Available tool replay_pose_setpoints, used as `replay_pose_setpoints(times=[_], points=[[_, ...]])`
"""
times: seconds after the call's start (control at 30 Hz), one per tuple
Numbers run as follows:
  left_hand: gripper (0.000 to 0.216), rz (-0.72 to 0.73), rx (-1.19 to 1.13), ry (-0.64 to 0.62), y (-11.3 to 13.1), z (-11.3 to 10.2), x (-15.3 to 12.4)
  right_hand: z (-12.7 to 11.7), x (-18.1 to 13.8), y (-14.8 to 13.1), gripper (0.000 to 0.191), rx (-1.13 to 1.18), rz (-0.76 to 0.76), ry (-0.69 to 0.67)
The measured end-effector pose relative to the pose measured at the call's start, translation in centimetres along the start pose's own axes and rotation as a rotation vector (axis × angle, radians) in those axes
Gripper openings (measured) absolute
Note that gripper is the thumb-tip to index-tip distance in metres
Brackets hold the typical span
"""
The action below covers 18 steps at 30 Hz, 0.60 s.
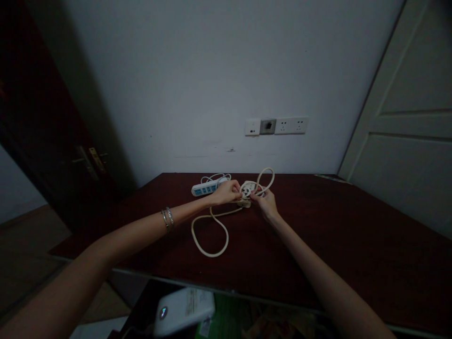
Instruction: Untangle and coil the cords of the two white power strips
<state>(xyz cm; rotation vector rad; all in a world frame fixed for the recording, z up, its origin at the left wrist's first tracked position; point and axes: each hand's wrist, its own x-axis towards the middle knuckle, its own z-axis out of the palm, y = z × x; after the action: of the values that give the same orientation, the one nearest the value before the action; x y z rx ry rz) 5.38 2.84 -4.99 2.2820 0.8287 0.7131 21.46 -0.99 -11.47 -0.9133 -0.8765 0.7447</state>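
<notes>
Both hands meet over the dark red tabletop (pixel 300 235), near its far side. My left hand (pixel 228 192) pinches the left edge of a white plug (pixel 246 190), whose round face with dark marks points toward me. My right hand (pixel 265 202) grips the plug's right side, its fingers also against the white cord (pixel 267 169) that loops up above them. A yellowish block lies just under the plug, partly hidden by it. More cord curves over the table in a loop below my left hand. Behind that hand rests a white power strip (pixel 203 189) with blue sockets.
Wall sockets (pixel 291 125) and a grey outlet plate sit on the pale wall behind. A dark door (pixel 45 108) stands left, a white panelled door (pixel 409 117) right. Below the table's front edge lie a white power bank (pixel 185 308) and a green item (pixel 226 315).
</notes>
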Motion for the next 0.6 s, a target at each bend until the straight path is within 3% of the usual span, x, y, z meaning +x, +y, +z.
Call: replay_pose_setpoints(times=[0.37, 0.6], points=[[0.011, -0.026, 0.036, 0.197, 0.8, 1.6, -1.5, -0.1, -0.2, 0.0, 0.034, -0.203, -0.152, 0.052], [0.011, 0.110, -0.073, 0.070, 3.1, 2.6, -1.9, -1.3, -0.4, -1.1, 0.033, -0.231, -0.231, 0.090]])
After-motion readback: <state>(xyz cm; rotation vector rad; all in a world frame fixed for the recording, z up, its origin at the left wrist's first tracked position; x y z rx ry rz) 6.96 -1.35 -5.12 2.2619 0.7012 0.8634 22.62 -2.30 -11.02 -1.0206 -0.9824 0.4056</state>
